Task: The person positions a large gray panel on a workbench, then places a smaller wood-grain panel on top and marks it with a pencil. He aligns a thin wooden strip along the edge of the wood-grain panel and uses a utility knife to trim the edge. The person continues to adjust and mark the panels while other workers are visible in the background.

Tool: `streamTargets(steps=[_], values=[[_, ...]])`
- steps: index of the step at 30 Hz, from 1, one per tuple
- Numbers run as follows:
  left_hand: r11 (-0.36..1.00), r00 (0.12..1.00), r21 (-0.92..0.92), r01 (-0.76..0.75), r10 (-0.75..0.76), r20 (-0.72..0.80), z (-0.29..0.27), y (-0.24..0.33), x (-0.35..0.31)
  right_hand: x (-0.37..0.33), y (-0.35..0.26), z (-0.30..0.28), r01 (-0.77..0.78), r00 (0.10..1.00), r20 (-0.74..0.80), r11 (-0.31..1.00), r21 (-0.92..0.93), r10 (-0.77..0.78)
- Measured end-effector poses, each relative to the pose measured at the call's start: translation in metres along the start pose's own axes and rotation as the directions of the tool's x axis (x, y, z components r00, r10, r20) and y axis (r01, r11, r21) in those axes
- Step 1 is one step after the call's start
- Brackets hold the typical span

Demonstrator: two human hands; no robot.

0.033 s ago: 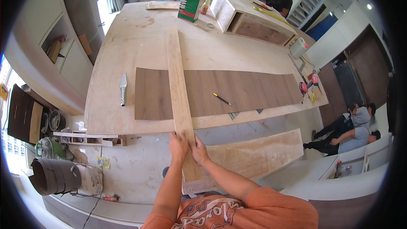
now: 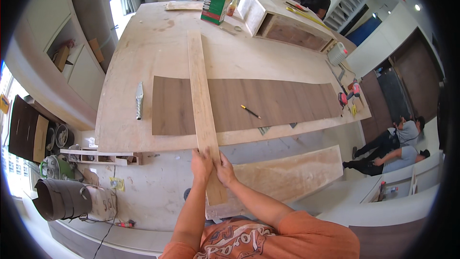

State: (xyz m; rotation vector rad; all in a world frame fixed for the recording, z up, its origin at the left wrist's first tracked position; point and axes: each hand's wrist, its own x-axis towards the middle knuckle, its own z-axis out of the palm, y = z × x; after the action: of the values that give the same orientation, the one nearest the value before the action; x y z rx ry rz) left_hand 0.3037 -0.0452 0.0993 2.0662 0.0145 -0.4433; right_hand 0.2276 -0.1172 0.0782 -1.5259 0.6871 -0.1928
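A long pale wooden board (image 2: 201, 91) lies across a dark wood-grain laminate sheet (image 2: 282, 103), its near end sticking out past the table edge toward me. My left hand (image 2: 201, 164) is closed on the board's left edge. On the opposite edge my right hand (image 2: 224, 170) grips it, a little nearer to me; the fingers underneath are hidden. On the sheet, right of the board, rests a yellow and black pencil (image 2: 250, 111). A metal hand tool with a long flat blade (image 2: 139, 100), perhaps a cutter, lies left of the sheet.
The plywood worktable (image 2: 129, 57) holds a green and white can (image 2: 215, 7), a glue-like bottle (image 2: 233, 6), an open wooden box (image 2: 287, 19) and a red drill (image 2: 353, 88). Below its near edge stands a plywood panel (image 2: 287, 177). People (image 2: 405, 136) are at the right and far side.
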Motion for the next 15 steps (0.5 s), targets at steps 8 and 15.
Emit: streamTargets(steps=[8, 15], values=[[0.997, 1.000, 0.071, 0.006, -0.005, -0.015, 0.007, -0.005, 0.009, 0.007, 0.011, -0.003, 0.022, 1.000, -0.006, 0.996, -0.092, -0.022], [1.000, 0.999, 0.026, -0.017, 0.018, -0.026, 0.004, -0.013, 0.009, 0.002, -0.002, 0.006, 0.011, 0.999, 0.034, 0.999, 0.041, -0.012]])
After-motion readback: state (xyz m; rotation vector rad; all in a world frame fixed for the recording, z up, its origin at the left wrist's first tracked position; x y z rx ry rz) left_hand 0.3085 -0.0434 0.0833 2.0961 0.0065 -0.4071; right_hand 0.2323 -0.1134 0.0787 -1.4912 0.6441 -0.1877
